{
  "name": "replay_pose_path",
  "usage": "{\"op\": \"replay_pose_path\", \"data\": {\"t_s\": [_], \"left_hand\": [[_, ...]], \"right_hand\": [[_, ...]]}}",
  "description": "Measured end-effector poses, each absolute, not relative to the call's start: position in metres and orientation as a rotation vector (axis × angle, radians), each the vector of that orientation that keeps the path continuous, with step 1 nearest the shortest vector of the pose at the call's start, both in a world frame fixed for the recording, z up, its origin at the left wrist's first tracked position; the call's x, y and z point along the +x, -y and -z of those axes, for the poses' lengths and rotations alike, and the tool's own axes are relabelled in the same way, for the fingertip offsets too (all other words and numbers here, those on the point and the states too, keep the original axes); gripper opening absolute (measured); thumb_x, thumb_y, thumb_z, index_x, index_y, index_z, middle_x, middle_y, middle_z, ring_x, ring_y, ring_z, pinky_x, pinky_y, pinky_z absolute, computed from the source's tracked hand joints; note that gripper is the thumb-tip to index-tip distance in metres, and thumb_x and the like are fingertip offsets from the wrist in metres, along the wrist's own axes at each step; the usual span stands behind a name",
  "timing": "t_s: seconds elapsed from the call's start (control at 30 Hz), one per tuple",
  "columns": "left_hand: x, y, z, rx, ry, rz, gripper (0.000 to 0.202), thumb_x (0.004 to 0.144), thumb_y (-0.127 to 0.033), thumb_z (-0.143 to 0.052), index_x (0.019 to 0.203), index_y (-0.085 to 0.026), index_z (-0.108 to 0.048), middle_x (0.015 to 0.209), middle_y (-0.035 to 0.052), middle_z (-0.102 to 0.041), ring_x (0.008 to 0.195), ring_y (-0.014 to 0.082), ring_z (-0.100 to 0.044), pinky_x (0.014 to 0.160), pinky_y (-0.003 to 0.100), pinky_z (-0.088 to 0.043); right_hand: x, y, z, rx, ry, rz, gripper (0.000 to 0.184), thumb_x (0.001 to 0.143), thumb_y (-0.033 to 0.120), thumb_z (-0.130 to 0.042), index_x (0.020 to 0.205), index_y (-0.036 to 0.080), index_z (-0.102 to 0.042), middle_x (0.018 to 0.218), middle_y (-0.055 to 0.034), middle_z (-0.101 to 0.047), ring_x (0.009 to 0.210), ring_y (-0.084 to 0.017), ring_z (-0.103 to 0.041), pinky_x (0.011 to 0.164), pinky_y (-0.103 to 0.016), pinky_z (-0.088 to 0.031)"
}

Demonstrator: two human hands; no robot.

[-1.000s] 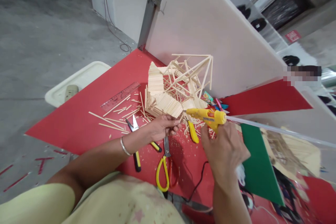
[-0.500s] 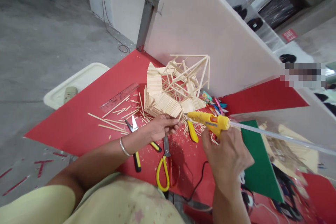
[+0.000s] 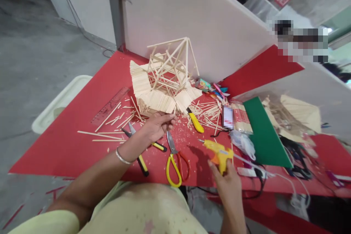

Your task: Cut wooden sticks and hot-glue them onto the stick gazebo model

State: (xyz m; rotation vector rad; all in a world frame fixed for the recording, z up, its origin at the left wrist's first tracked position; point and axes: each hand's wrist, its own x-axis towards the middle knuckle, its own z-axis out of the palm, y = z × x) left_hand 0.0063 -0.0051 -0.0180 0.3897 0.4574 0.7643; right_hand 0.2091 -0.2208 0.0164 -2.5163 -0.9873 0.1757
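Note:
My right hand (image 3: 229,182) is wrapped round the handle of a yellow glue gun (image 3: 216,148), whose nozzle points left above the red table. My left hand (image 3: 160,126) is closed in a pinch at the front edge of a structure of thin wooden sticks (image 3: 161,100). A short wooden stick (image 3: 174,108) stands up from its fingertips against that edge. The structure has a fan-like skirt of close-set sticks and an open frame rising to a point. Scissors (image 3: 175,164) with one yellow and one red handle lie below my left hand.
Black-and-yellow pliers (image 3: 141,161) lie left of the scissors, a yellow-handled cutter (image 3: 196,121) right of my left hand. Loose sticks (image 3: 108,135) and a ruler (image 3: 109,106) are at left. A green board (image 3: 267,135) lies at right; a white partition (image 3: 192,14) stands behind.
My right hand has drawn the glue gun back from the structure, toward me. My left hand keeps its pinch at the structure's front edge. The whole view has shifted.

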Motion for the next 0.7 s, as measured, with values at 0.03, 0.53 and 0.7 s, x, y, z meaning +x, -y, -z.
{"op": "replay_pose_path", "data": {"t_s": [0.03, 0.53, 0.7], "left_hand": [[0.007, 0.005, 0.018, 0.399, -0.463, -0.768, 0.012, 0.071, -0.014, -0.078, 0.077, -0.006, -0.071, 0.073, 0.0077, -0.07, 0.059, 0.0078, -0.062, 0.052, 0.015, -0.049], [0.002, 0.005, 0.004, 0.506, -0.604, -0.711, 0.021, 0.067, -0.024, -0.081, 0.074, -0.006, -0.07, 0.057, 0.0036, -0.065, 0.046, 0.0063, -0.056, 0.044, 0.015, -0.044], [0.001, 0.001, 0.008, 0.542, -0.615, -0.631, 0.027, 0.069, -0.031, -0.08, 0.069, -0.007, -0.069, 0.05, 0.0027, -0.062, 0.039, 0.0073, -0.053, 0.038, 0.016, -0.04]], "right_hand": [[0.211, 0.227, -0.003, -2.506, 0.986, -0.261, 0.064, 0.069, 0.075, -0.052, 0.091, 0.015, -0.062, 0.065, -0.0046, -0.063, 0.056, -0.018, -0.051, 0.054, -0.03, -0.038], [0.141, 0.113, -0.039, -1.671, 1.178, -0.516, 0.02, 0.081, 0.039, -0.065, 0.082, 0.021, -0.073, 0.076, -0.0029, -0.069, 0.069, -0.015, -0.06, 0.066, -0.027, -0.048], [0.13, 0.071, -0.024, -1.437, 1.004, -0.807, 0.016, 0.079, 0.035, -0.07, 0.085, 0.02, -0.073, 0.081, -0.0013, -0.071, 0.074, -0.014, -0.063, 0.075, -0.028, -0.051]]}}
